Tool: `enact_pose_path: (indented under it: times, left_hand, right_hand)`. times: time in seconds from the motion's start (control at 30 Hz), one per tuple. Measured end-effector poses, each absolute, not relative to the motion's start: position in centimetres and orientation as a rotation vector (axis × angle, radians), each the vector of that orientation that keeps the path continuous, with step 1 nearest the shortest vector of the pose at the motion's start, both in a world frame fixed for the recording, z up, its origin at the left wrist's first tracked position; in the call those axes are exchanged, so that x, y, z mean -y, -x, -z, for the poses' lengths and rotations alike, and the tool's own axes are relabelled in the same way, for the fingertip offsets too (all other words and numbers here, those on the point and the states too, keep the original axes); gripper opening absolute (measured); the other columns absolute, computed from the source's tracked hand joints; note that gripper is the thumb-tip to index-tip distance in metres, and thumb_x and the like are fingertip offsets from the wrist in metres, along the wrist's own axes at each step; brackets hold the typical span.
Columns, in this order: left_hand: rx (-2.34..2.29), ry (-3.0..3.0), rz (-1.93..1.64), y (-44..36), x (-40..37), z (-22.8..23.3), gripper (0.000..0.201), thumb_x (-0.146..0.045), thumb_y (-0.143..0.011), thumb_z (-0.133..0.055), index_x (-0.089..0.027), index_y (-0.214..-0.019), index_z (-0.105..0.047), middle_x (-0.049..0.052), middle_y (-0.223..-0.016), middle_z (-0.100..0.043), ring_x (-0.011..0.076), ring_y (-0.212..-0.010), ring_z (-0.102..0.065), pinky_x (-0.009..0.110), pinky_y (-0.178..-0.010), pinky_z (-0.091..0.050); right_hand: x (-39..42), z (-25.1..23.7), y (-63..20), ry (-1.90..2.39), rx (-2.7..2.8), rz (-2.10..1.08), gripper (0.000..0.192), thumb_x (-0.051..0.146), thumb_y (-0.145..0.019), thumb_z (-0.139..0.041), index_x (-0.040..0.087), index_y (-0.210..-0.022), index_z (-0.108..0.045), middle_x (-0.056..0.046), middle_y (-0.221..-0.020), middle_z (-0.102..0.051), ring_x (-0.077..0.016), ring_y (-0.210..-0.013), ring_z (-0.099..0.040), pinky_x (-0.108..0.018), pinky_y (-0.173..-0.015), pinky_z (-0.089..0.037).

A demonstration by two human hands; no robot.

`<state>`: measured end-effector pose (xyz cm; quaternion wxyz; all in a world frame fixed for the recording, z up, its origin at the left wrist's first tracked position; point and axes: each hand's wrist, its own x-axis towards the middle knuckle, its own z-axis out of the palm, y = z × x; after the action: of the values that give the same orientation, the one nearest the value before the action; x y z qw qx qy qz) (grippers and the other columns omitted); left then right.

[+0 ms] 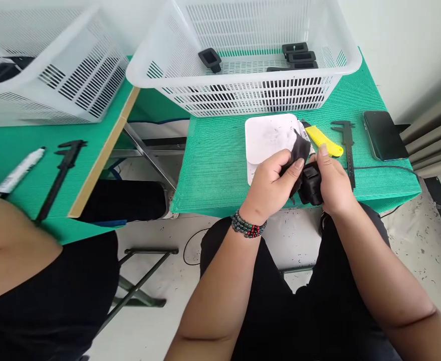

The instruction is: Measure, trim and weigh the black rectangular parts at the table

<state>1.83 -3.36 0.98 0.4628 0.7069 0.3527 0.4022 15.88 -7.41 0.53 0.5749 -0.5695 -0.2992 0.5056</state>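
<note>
My left hand [275, 178], with a beaded bracelet at the wrist, pinches a black cloth [300, 149] whose loose end sticks up. My right hand [333, 178] grips a black plastic part [310, 183] with a raised square block on it. Both hands are close together at the table's front edge, and the cloth touches or nearly touches the part. Behind them lie a white flat scale-like device [267, 138] with dark smudges, a white marker [306, 133] and a yellow utility knife [323, 141]. My fingers cover some of the part.
A white basket [239, 80] with several black frame-like parts [210, 59] stands behind. A black caliper [348, 150] and a phone [385, 134] lie at right. On the left table, beside a co-worker's arm [13, 235], are another basket [73, 65], caliper [60, 175] and marker [21, 170].
</note>
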Motion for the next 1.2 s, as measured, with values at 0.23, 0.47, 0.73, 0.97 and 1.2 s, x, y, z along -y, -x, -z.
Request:
enact_pose_path:
  times: [0.23, 0.47, 0.73, 0.97, 1.2]
  left_hand:
    - [-0.925, -1.788, -1.079, -2.7, 3.8, -1.1, 0.045, -0.049, -0.1, -0.056, -0.023, -0.069, -0.037, -0.004, -0.064, -0.037, 0.0129, -0.06, -0.037, 0.027, -0.055, -0.032]
    - [-0.994, -1.924, -1.144, -4.7, 5.6, -0.6, 0.038, -0.037, -0.103, -0.05, -0.023, -0.07, -0.037, -0.003, -0.06, -0.041, 0.0133, -0.057, -0.039, 0.029, -0.056, -0.029]
    - [-1.015, -1.963, -1.179, -4.7, 6.4, 0.0, 0.037, -0.036, -0.104, -0.048, -0.023, -0.071, -0.037, -0.003, -0.06, -0.042, 0.0126, -0.055, -0.038, 0.029, -0.055, -0.029]
    - [-1.065, -1.871, -1.322, -3.9, 5.6, 0.1, 0.038, -0.043, -0.105, -0.047, -0.023, -0.073, -0.039, -0.004, -0.062, -0.043, 0.0125, -0.057, -0.042, 0.028, -0.057, -0.033]
    - [-1.022, -1.973, -1.099, -5.4, 6.2, 0.5, 0.033, -0.029, -0.104, -0.048, -0.023, -0.073, -0.037, -0.004, -0.062, -0.042, 0.0135, -0.057, -0.038, 0.029, -0.057, -0.029]
  right_hand:
    - [7.5, -0.1, -15.1, 1.333, 0.497, -1.102, 0.054, 0.077, -0.085, -0.061, 0.024, -0.074, -0.063, 0.003, -0.065, -0.055, -0.0153, -0.063, -0.055, -0.028, -0.057, -0.045]
    - [6.4, 0.0, -16.9, 1.138, 0.347, -1.05, 0.044, 0.065, -0.089, -0.06, 0.025, -0.073, -0.055, 0.002, -0.068, -0.056, -0.0166, -0.067, -0.061, -0.031, -0.063, -0.052]
    - [6.4, -0.2, -16.8, 1.159, 0.386, -1.04, 0.042, 0.065, -0.087, -0.06, 0.025, -0.075, -0.054, 0.003, -0.067, -0.055, -0.0164, -0.066, -0.061, -0.03, -0.062, -0.051]
    - [7.5, -0.1, -13.8, 1.192, 0.414, -1.185, 0.037, 0.057, -0.083, -0.067, 0.024, -0.071, -0.055, 0.004, -0.065, -0.056, -0.0159, -0.071, -0.061, -0.029, -0.066, -0.051]
    - [6.0, 0.7, -16.6, 1.046, 0.193, -1.075, 0.028, 0.049, -0.084, -0.066, 0.024, -0.077, -0.055, 0.004, -0.072, -0.062, -0.0149, -0.069, -0.065, -0.029, -0.068, -0.056]
